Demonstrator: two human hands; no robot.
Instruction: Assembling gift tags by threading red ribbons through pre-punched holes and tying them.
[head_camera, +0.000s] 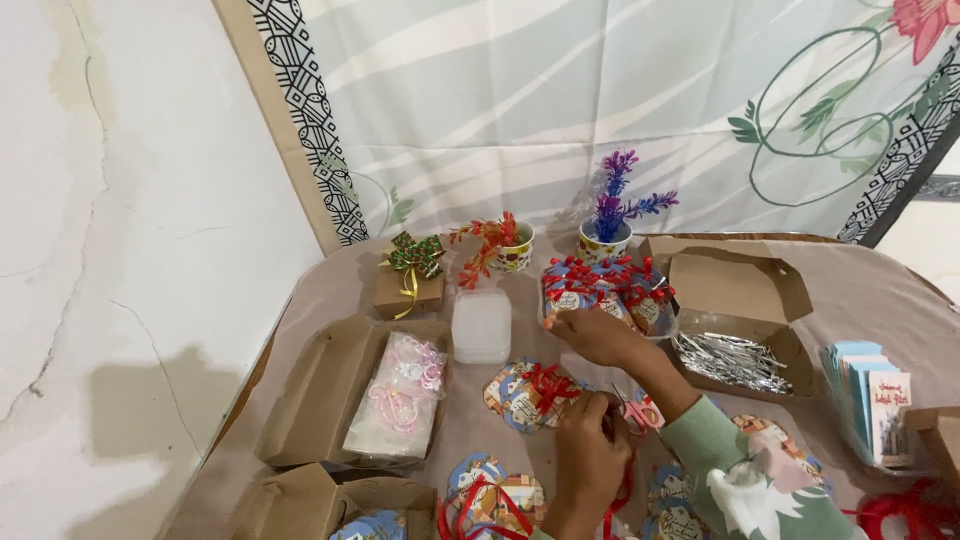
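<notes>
Beige cloth over the table (320, 290), a leafy printed sheet hung behind it, craft bits everywhere. The person's left hand (585, 455) is clenched round a length of red ribbon (622, 488), just beside a round patterned packet (525, 395) that already has a red bow on it. The right hand (600, 335) lies against the heap of ribbon-tied packets (605, 290) further back. I honestly can't tell if it's pinching one or only resting there.

If you ask me, the trick with fiddly ribbon like this is to keep it taut and work close to the packet, so the bow sits centred and the paper doesn't crumple.

Also around: a clear plastic tub (481, 325), an open cardboard box (745, 285) of silver strips (730, 360), and a pot with a purple plant (610, 225).
</notes>
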